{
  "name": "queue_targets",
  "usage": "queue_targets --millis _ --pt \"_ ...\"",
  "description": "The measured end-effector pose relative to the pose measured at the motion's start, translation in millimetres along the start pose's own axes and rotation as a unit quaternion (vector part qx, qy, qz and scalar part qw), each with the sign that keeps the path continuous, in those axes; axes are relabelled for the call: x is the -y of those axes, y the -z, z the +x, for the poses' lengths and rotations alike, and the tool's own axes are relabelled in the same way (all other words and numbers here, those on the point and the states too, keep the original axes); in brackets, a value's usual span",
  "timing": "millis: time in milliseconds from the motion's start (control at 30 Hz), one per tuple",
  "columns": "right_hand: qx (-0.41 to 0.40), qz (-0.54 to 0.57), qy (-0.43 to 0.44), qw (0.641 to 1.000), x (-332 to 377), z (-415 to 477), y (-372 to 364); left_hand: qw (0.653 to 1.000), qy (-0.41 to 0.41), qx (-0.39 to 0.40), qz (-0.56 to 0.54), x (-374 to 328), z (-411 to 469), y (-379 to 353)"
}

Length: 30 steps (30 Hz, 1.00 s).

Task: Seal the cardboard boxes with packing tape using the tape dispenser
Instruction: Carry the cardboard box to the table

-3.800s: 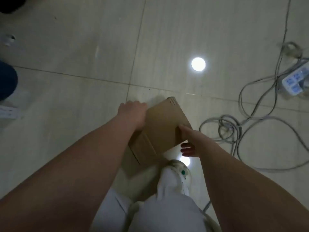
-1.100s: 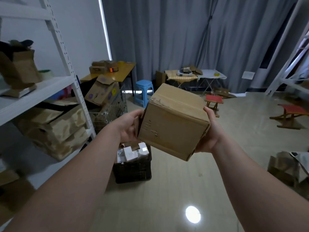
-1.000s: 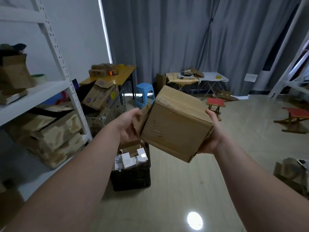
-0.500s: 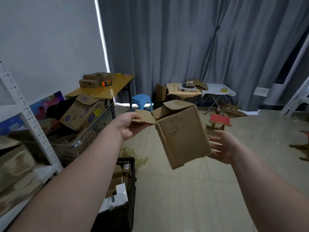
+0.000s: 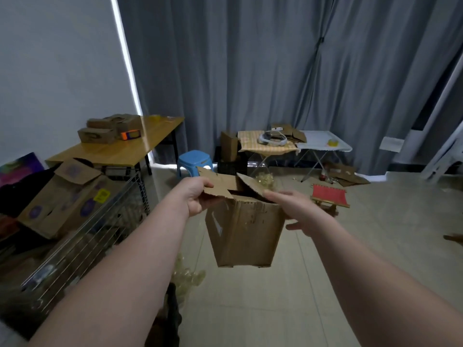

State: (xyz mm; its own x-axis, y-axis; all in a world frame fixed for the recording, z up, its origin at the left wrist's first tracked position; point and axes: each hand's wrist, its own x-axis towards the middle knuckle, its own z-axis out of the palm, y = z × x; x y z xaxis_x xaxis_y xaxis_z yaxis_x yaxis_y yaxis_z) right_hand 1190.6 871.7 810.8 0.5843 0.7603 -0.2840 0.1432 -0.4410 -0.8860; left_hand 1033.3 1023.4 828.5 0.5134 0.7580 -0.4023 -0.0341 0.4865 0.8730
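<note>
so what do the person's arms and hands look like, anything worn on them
Nothing worn: left forearm and right forearm are bare to the frame edge, no sleeves; left hand and right hand have no gloves; no watch, ring or band is visible.

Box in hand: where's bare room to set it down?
Bare floor right of the cardboard box, before the red stool; also the wooden table's near end. Crowded: left side, wire cart and piled boxes.

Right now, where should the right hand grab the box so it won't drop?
Probably its right wall, just under the rim, coming from the right. The box hangs upright from one flap that the left hand pinches; the open right hand is beside that flat, bare wall.
</note>
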Motion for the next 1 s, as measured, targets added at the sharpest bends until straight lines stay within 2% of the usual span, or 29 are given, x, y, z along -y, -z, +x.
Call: queue_targets --millis 133,300,400,533,667,767,900,1000 --pt "-0.001 -0.035 0.002 0.999 29.7 94.1 7.8 1.0 0.005 0.009 0.015 -39.8 78.6 -20.1" --pt "-0.055 -0.153 0.031 0.986 62.8 206.8 7.6 1.0 0.001 0.005 0.02 -83.7 165.7 -33.7" --pt "-0.093 -0.18 0.059 0.977 74.5 254.5 2.5 1.0 -0.003 -0.015 0.012 -97.7 210.3 -33.9" --pt "-0.134 -0.168 0.063 0.975 78.4 321.5 4.7 0.999 -0.019 -0.041 -0.012 -112.6 258.9 -33.7" --pt "-0.122 -0.119 0.057 0.984 83.0 389.8 7.6 0.997 -0.034 -0.064 -0.033 -127.7 304.9 -37.8" --pt "-0.108 -0.066 0.066 0.99 97.2 452.3 17.6 0.992 -0.051 -0.114 -0.037 -142.2 354.5 -50.0" --pt "-0.091 0.009 0.051 0.995 129.0 538.2 38.2 0.982 -0.079 -0.172 0.02 -170.4 425.7 -74.2" --pt "-0.075 -0.011 0.065 0.995 157.3 600.7 56.6 0.963 -0.09 -0.215 0.132 -198.2 486.6 -90.1"
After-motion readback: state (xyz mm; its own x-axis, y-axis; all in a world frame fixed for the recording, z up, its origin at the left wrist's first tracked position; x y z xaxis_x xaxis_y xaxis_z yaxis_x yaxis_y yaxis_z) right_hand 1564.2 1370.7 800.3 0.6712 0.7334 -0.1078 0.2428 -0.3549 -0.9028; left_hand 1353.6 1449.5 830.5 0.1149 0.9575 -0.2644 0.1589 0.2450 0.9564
